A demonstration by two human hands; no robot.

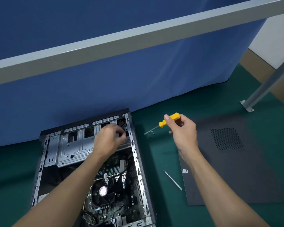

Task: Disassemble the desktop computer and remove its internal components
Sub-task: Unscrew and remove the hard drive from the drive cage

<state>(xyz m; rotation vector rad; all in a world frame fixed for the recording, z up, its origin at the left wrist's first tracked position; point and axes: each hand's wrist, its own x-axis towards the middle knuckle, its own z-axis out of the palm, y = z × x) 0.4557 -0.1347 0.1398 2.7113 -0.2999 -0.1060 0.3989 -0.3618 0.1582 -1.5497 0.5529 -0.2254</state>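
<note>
The right hand grips the screwdriver; the left hand curls in the case, holding I cannot tell what, and sharp metal could scratch it.

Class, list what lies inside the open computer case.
Visible: silver drive cage, cooler fan, cables and motherboard. The left hand reaches in at the far end, hiding what it touches. The right hand holds the yellow screwdriver outside.
</note>
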